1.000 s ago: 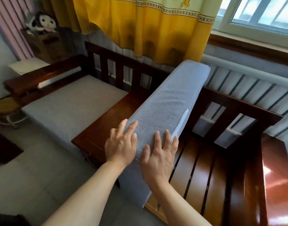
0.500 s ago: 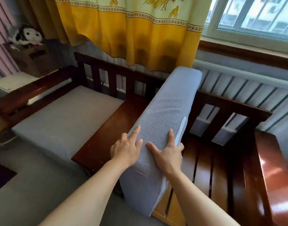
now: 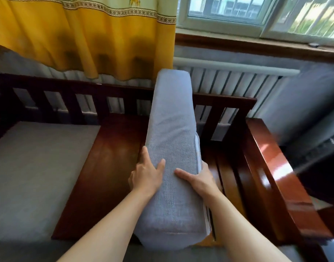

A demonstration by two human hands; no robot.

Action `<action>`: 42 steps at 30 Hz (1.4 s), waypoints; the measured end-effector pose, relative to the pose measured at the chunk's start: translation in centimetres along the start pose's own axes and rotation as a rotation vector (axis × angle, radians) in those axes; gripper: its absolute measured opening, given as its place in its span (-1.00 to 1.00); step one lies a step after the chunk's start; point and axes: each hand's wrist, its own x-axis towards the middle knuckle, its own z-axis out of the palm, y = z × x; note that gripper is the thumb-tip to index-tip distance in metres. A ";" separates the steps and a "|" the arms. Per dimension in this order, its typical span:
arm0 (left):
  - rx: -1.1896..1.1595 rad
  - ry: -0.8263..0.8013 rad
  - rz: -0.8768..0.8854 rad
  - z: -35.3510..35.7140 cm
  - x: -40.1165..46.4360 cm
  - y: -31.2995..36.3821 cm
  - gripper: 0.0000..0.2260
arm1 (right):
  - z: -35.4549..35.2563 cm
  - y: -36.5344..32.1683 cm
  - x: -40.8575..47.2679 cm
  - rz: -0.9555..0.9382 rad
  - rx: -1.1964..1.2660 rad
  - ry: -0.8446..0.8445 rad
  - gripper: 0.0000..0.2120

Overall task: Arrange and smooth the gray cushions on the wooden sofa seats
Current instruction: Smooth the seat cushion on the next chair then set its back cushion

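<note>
Both hands' far fingers hide behind a gray cushion standing on edge, long axis near-to-far; left hand and right hand clamp its sides.

Wooden sofa bearing gray cushions

A second ago both hands lay flat with spread fingers on the upper edge of the upright gray fabric cushion. Now the left hand clasps its left face, thumb on top, and the right hand grips its right face, fingers apparently tucked behind out of sight. The cushion, earlier slanting to the right, now runs almost straight away from the person, above the slatted dark wooden sofa seat.
</note>
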 end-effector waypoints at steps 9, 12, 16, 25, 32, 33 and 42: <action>-0.030 -0.006 0.047 -0.3 0.4 -1.9 -0.31 | 1.4 0.2 1.0 -0.046 0.160 -0.055 0.00; -0.033 -0.012 0.074 -0.6 0.5 -2.5 -0.30 | 2.2 0.1 0.3 -0.061 0.111 -0.026 0.07; -0.067 -0.030 0.084 -1.5 0.7 -4.3 -0.29 | 3.9 -0.6 -1.0 -0.060 0.032 -0.002 0.10; -0.175 -0.154 -0.189 -5.1 5.9 -11.5 -0.11 | 14.0 -5.9 -4.8 0.029 -0.324 0.039 0.16; -0.308 -0.200 -0.245 -4.4 8.2 -14.6 -0.07 | 17.1 -6.3 -4.9 0.053 -0.437 0.091 0.12; -0.318 -0.207 -0.265 -4.2 8.5 -15.2 -0.07 | 17.8 -6.1 -4.9 0.044 -0.442 0.084 0.12; -0.436 -0.285 -0.475 0.1 11.7 -19.2 -0.04 | 23.1 -2.7 -3.3 0.100 -0.475 0.036 0.10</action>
